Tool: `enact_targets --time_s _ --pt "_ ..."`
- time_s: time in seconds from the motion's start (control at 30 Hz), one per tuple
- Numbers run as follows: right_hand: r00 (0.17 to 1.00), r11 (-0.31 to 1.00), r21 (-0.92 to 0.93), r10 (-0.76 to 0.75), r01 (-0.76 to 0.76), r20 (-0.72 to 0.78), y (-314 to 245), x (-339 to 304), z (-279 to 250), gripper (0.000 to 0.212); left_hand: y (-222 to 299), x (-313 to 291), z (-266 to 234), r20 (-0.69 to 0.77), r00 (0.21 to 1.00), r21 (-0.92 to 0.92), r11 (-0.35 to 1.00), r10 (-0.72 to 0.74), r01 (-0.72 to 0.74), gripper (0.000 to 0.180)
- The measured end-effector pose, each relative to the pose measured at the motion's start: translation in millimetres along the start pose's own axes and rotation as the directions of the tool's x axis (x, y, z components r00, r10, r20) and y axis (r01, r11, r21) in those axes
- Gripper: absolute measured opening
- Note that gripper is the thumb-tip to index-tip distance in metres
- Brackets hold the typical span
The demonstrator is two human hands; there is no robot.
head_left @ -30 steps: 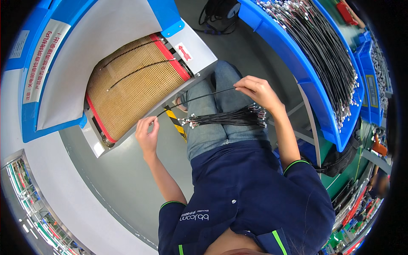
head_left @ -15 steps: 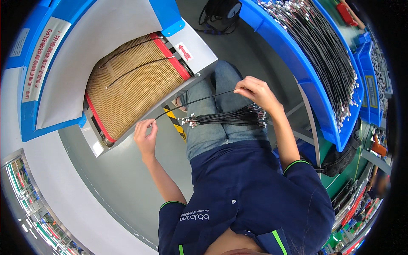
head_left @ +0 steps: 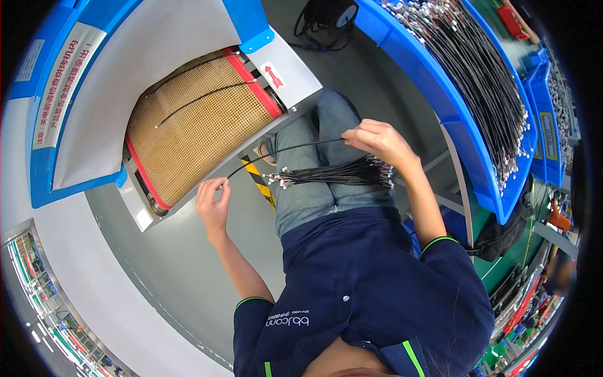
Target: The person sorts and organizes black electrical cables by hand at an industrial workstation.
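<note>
A thin black cable (head_left: 282, 149) stretches in a slight upward arc between my two hands, above my knees. My left hand (head_left: 213, 200) pinches its left end beside the conveyor's front edge. The other end sits between the fingertips of my right hand (head_left: 375, 139); its tip is hidden there. Under the held cable, a bundle of black cables (head_left: 336, 174) with small white connectors lies across my lap. On the tan mesh conveyor belt (head_left: 195, 135), two more black cables rest apart, the nearer being this black cable (head_left: 201, 100).
The belt runs into a blue and white machine (head_left: 94, 125) at the left. At the right, a blue bin (head_left: 433, 94) holds many black cables, with another blue bin (head_left: 545, 125) beyond it. A coiled black cord (head_left: 323, 25) lies on the floor at the back.
My right hand has shifted slightly left, and the held cable bows a little more. The cables on the belt have moved slightly farther back. My left hand is almost still.
</note>
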State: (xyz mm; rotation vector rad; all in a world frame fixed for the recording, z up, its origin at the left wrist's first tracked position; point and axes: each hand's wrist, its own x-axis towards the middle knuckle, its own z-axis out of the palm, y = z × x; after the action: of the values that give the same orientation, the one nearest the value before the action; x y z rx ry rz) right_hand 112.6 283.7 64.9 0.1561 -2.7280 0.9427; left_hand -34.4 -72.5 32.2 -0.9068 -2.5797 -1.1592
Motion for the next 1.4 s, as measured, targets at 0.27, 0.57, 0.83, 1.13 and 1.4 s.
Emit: enact_targets --time_s 0.27,0.57,0.83,1.13,1.4 --pt "0.967 0.978 -0.142 -0.177 0.151 -0.186 -0.4 5.0 7.6 0.016 -2.7 -0.9 -4.9 0.007 1.0 -0.038 0.999 -0.024 0.024 0.015" --pt "0.989 0.995 -0.077 -0.077 0.068 -0.124 -2.2 3.8 4.6 0.018 -2.7 -1.3 -10.1 0.035 0.997 -0.043 0.996 -0.071 0.073 0.013" --pt "0.96 0.963 -0.148 -0.245 0.225 -0.136 0.8 3.4 2.1 0.016 -2.1 1.6 -14.3 0.045 0.995 -0.071 0.993 -0.091 0.094 0.013" --pt "0.981 0.994 0.063 -0.075 0.087 -0.181 0.4 4.5 5.7 0.012 -2.2 5.6 -15.9 0.043 0.996 -0.078 0.994 -0.074 0.077 0.014" --pt "0.997 0.99 0.141 0.014 -0.002 -0.082 -2.8 3.3 3.1 0.009 -3.1 8.1 -18.3 0.028 0.999 -0.068 0.997 -0.045 0.046 0.014"
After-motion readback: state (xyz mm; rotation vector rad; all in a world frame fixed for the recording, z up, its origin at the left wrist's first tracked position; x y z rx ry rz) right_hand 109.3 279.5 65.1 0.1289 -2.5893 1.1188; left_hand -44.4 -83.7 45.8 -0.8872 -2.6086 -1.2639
